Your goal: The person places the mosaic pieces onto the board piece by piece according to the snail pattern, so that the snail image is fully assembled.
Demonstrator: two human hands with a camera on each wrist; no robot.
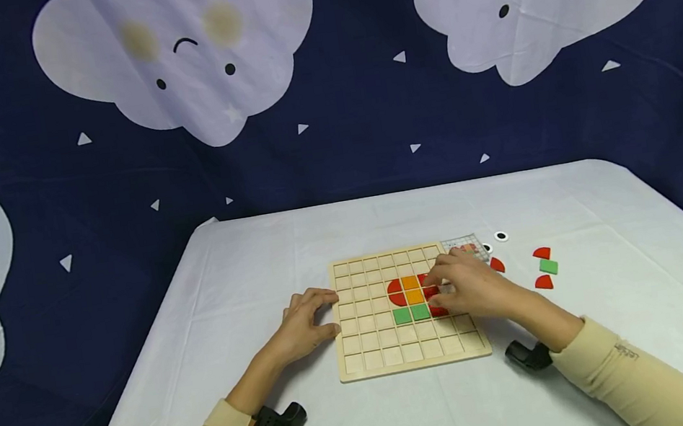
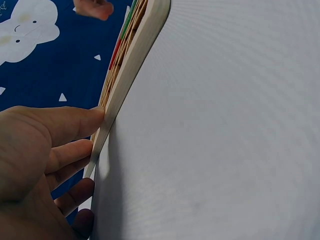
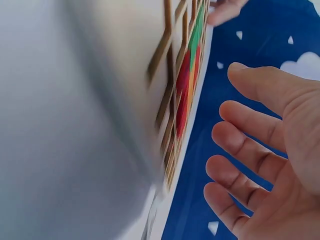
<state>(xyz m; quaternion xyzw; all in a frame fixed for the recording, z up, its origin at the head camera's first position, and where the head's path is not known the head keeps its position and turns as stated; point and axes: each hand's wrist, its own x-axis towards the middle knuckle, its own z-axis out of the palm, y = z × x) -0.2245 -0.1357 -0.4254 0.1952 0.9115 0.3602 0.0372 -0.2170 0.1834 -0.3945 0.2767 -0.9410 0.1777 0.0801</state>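
A square wooden grid board point(image 1: 362, 361) lies on the table. Coloured pieces fill some middle cells: rounded red pieces point(image 1: 396, 293), orange squares point(image 1: 414, 291), green squares point(image 1: 411, 314) and more red ones point(image 1: 437, 310) partly covered by my right hand. At the board's left edge, my left hand point(image 1: 301, 326) touches the rim with thumb and fingertips, spread apart; the left wrist view shows the thumb on the wooden edge. My right hand point(image 1: 478, 286) is over the board's right half, fingertips by the red pieces. In the right wrist view, its fingers point(image 3: 235, 137) are loosely bent with nothing visible between them.
Beyond the right hand, a printed pattern card point(image 1: 468, 244) lies by the board's far right corner. White discs with black dots point(image 1: 501, 236) lie beside it. Farther right are rounded red pieces point(image 1: 542, 253) and a green square point(image 1: 549, 267).
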